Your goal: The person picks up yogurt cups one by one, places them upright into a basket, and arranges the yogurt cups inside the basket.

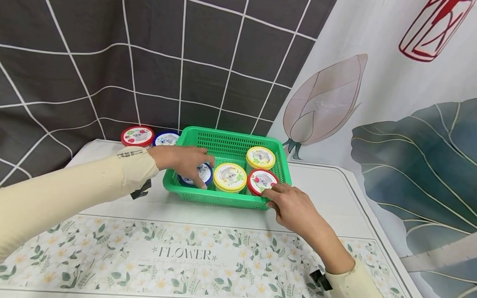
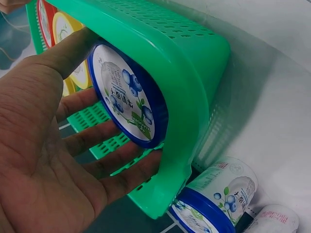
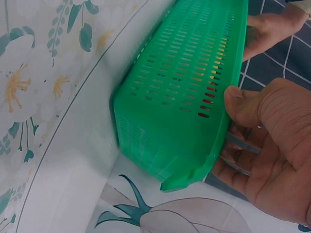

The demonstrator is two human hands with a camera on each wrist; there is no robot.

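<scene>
A green perforated basket [image 1: 221,199] stands on the table, with lidded tubs inside. My left hand [image 1: 188,162] reaches over its left end with thumb and fingers spread around a blue-lidded tub [image 1: 206,173]. In the left wrist view that blueberry-printed lid [image 2: 119,90] lies between the thumb and the loosely extended fingers. At the front right corner my right hand [image 1: 293,208] holds the basket rim. Its thumb [image 3: 234,97] presses the outer side and the other fingers go behind the rim. Close by is a red-lidded tub [image 1: 261,179]. Two yellow-lidded tubs [image 1: 229,177] are also in the basket.
Outside the basket, at the back left, stand a red-lidded tub [image 1: 137,136] and another blue-lidded tub [image 1: 166,138]. A dark checked cloth [image 1: 154,76] hangs behind the table. The table cover [image 1: 187,257] has a flower print along its front.
</scene>
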